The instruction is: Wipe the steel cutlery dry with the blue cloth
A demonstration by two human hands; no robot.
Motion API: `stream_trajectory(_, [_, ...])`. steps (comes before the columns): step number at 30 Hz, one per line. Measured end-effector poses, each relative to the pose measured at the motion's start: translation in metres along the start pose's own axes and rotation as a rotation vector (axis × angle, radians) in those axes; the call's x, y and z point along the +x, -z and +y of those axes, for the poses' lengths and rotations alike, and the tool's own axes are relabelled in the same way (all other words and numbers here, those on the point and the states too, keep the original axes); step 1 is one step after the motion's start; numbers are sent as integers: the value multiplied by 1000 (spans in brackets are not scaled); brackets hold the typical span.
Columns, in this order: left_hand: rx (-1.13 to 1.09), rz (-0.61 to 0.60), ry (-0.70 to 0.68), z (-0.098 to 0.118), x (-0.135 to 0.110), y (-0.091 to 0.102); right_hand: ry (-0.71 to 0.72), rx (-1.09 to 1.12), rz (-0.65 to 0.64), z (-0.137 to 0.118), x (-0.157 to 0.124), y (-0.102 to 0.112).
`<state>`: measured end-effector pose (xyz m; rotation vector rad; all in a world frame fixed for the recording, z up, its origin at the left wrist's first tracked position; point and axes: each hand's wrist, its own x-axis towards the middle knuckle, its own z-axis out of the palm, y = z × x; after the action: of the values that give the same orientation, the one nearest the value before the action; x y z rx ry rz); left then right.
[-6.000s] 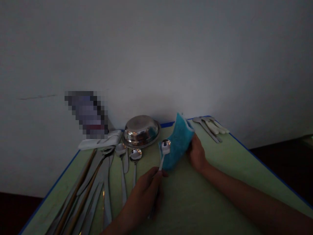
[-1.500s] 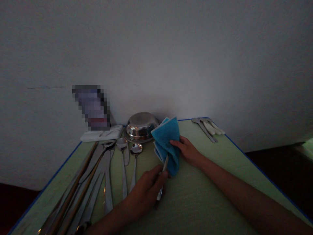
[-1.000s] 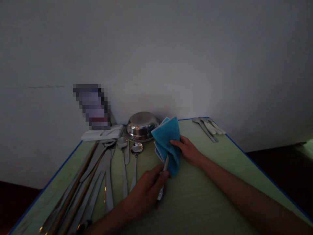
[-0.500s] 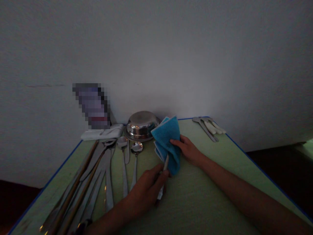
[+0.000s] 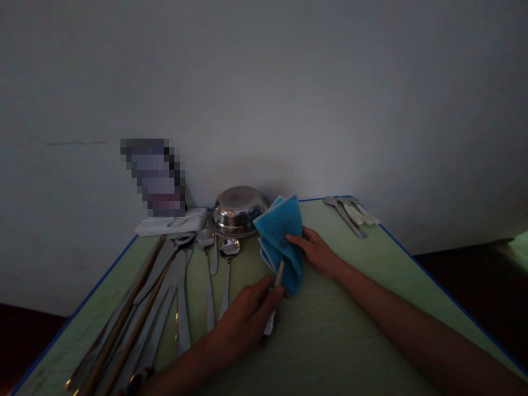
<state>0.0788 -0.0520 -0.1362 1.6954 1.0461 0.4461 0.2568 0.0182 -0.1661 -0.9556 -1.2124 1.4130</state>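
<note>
My left hand point(image 5: 253, 308) is closed around the metal handle of a utensil point(image 5: 270, 323), held at a tilt above the table. The utensil's far end is hidden inside a folded blue cloth point(image 5: 284, 225), so I cannot tell its kind. From the right, my right hand point(image 5: 315, 250) grips the cloth, thumb on its near face and the other fingers behind it. Left of the cloth, two shiny spoons lie on the table, the closer spoon point(image 5: 230, 250) with its bowl toward the wall.
An upturned metal bowl point(image 5: 239, 206) stands by the wall. Several long utensils point(image 5: 152, 308) lie along the left side. More spoons, some white-handled point(image 5: 353, 214), lie at the back right. A blurred-out panel point(image 5: 154, 176) leans behind a white folded cloth point(image 5: 169, 224). The green table point(image 5: 350, 341) has blue edging.
The whole view has shifted very slightly. Both hands, the cloth and the utensil keep almost the same pose.
</note>
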Motion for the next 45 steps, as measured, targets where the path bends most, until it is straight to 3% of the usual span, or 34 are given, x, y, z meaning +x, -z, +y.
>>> stream_trajectory(45, [36, 5, -4, 1, 1, 1, 5, -62, -2, -4, -1, -1])
